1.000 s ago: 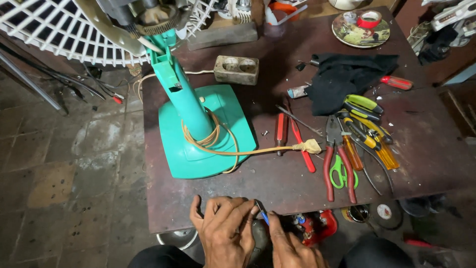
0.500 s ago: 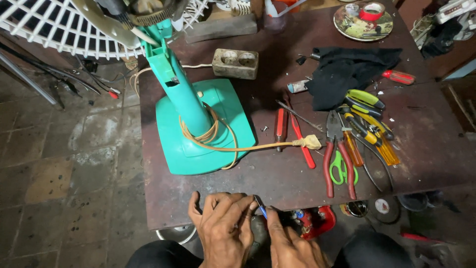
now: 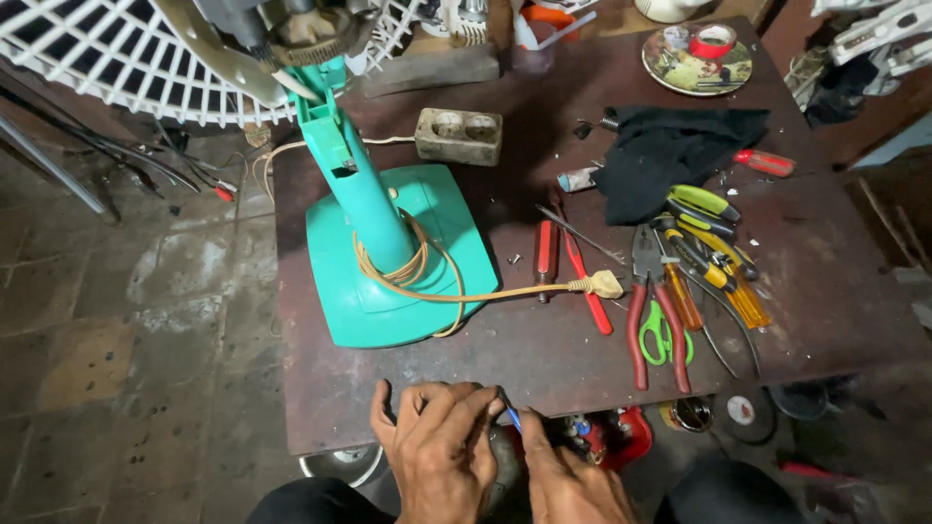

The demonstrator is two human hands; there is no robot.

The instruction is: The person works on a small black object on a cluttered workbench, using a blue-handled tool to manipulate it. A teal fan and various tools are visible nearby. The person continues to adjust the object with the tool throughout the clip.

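Bare tabletop [image 3: 544, 359] between fan base [image 3: 388, 291] and pliers [image 3: 649, 291]

Teal-green fan base [image 3: 388, 281] sits on the dark brown table [image 3: 825, 291], with a tan cord [image 3: 485, 294] coiled around its stem and a white grille [image 3: 107, 58] above it. Right of the base lie red-handled pliers [image 3: 646, 311], green scissors [image 3: 660, 333], yellow screwdrivers [image 3: 723, 281] and a black cloth [image 3: 670, 155]. At the table's near edge, the hands pinch a thin blue tool [image 3: 512, 417].

No packages, labels, signs or screens.
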